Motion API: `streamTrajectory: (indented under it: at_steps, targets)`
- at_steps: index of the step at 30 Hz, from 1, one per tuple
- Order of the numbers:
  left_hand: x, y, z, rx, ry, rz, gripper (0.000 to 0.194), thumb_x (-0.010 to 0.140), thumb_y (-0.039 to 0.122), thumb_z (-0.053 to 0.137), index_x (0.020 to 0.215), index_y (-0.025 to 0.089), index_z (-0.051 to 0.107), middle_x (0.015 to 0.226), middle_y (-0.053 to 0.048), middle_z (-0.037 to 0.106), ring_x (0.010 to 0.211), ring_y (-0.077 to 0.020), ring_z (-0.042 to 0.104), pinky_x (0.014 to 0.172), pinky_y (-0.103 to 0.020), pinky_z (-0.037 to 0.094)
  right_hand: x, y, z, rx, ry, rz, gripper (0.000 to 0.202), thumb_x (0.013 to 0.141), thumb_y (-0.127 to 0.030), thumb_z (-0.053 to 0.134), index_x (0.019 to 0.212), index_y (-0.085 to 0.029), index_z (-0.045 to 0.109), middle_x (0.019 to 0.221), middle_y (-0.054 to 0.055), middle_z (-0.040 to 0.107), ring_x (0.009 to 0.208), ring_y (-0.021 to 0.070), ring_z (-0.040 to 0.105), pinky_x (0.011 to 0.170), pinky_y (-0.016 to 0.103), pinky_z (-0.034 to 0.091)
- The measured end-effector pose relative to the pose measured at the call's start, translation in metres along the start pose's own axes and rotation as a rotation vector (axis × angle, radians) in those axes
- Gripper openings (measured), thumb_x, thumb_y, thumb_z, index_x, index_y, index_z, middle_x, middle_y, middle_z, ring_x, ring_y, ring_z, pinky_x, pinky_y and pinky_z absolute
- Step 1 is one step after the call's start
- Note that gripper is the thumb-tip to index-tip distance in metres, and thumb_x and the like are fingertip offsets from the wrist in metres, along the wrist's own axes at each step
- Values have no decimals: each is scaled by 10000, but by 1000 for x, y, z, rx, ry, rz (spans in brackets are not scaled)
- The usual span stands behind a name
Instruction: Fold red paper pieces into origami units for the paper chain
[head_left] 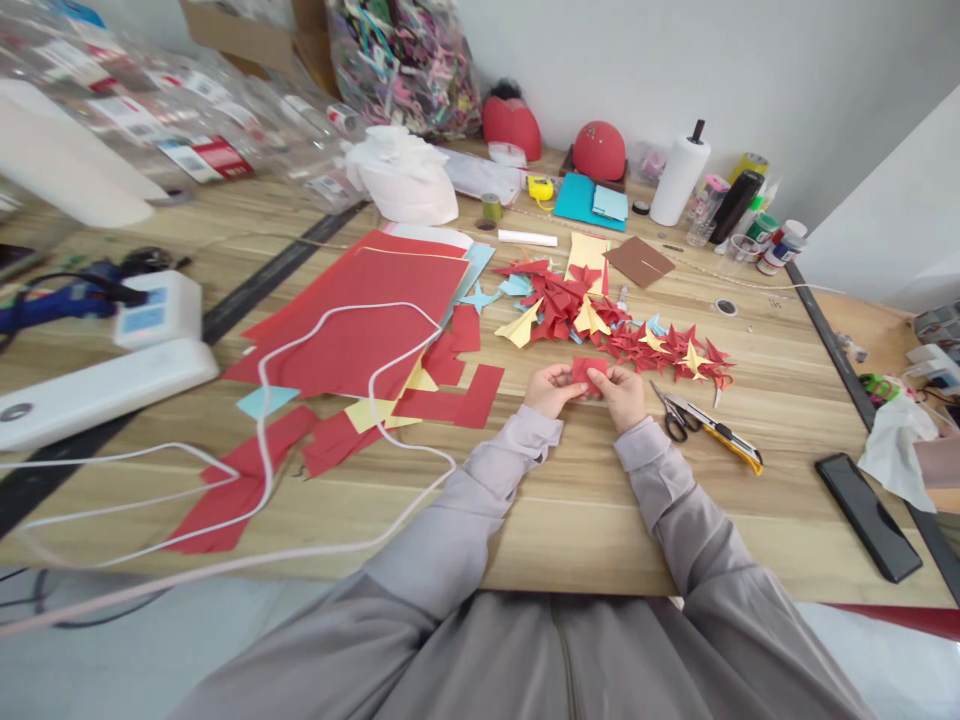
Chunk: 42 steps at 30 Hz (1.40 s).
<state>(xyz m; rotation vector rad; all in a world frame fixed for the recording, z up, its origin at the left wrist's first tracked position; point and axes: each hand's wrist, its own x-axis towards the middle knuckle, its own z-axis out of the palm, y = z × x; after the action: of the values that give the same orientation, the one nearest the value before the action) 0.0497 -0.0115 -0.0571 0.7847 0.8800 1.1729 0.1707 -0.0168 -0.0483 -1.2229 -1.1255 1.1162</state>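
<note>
A small piece of red paper (588, 371) is pinched between both my hands, above the near middle of the wooden table. My left hand (552, 390) grips its left edge, and my right hand (622, 394) has thumb and fingers on its right side. Just beyond them lies a heap of folded paper pieces (559, 305), mostly red with some yellow and blue. Several red and yellow paper stars (694, 360) spread to the right of the heap. Black-handled scissors (675, 415) and a yellow utility knife (724, 440) rest right of my right hand.
Large red sheets (367, 310) and cut red strips (480, 395) cover the left side, crossed by a white cable (371, 385). A black phone (868, 515) lies at the right edge. Bottles (781, 247) and a paper roll (679, 180) stand at the back.
</note>
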Motion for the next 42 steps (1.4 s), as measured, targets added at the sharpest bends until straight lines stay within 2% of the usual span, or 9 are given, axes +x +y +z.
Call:
streamTrajectory:
  at_steps: [9, 15, 19, 22, 25, 27, 32, 37, 42]
  targets:
    - [-6, 8, 3, -62, -106, -64, 523, 435, 202, 788, 916, 93, 616, 713, -61, 689, 633, -184, 654, 656, -332, 535, 4, 5, -4, 121, 12, 49, 393, 668, -533, 576, 524, -172, 516, 423, -41, 489, 378, 76, 418, 403, 222, 357]
    - [-6, 7, 4, -75, -74, -67, 568, 435, 174, 785, 952, 83, 569, 642, -53, 680, 593, -188, 651, 601, -318, 536, 7, 7, -5, 133, 104, 15, 407, 677, -561, 535, 593, -163, 550, 503, -24, 536, 459, 87, 450, 455, 224, 368]
    - [-6, 5, 5, -67, -63, -45, 637, 460, 170, 767, 1040, 94, 515, 660, -46, 680, 599, -192, 649, 644, -366, 536, 7, 7, -4, 168, 57, -22, 307, 639, -470, 630, 625, -171, 559, 584, -29, 566, 516, 86, 478, 508, 221, 396]
    - [-4, 4, 5, -36, -39, 8, 543, 479, 182, 751, 977, 106, 550, 736, -60, 685, 677, -202, 652, 718, -398, 521, 7, 8, -4, 182, -4, -3, 259, 615, -409, 673, 658, -177, 567, 601, -30, 571, 518, 87, 483, 507, 223, 412]
    - [-2, 5, 6, 10, 16, 150, 459, 486, 186, 742, 911, 118, 584, 885, -82, 677, 860, -208, 627, 834, -374, 478, 8, 9, -5, 194, -49, 37, 256, 645, -419, 644, 654, -176, 565, 579, -31, 557, 490, 87, 469, 478, 229, 411]
    - [-1, 6, 6, 51, 23, 194, 445, 511, 206, 732, 927, 127, 596, 936, -83, 667, 914, -202, 605, 862, -358, 458, 8, 10, -7, 142, -93, 27, 253, 629, -404, 664, 629, -171, 564, 571, -34, 550, 491, 83, 464, 480, 226, 407]
    - [3, 3, -2, 131, 41, 165, 289, 533, 256, 723, 774, 120, 640, 775, -58, 667, 751, -171, 608, 774, -338, 474, 7, 11, -7, 46, -162, -25, 237, 575, -347, 716, 612, -166, 568, 565, -40, 563, 513, 79, 484, 519, 220, 415]
    - [9, -2, -8, 63, 112, 220, 242, 541, 275, 713, 724, 134, 640, 729, -33, 650, 695, -144, 591, 711, -306, 473, 6, 7, -4, 151, -113, 12, 233, 563, -328, 724, 684, -172, 600, 608, -23, 615, 502, 92, 527, 478, 228, 452]
    - [8, 0, -6, 80, 115, 199, 258, 518, 255, 725, 730, 135, 641, 700, -24, 643, 660, -132, 580, 687, -300, 476, 4, 5, -3, 179, -44, 9, 234, 563, -316, 724, 730, -178, 636, 594, -24, 634, 472, 90, 534, 448, 225, 467]
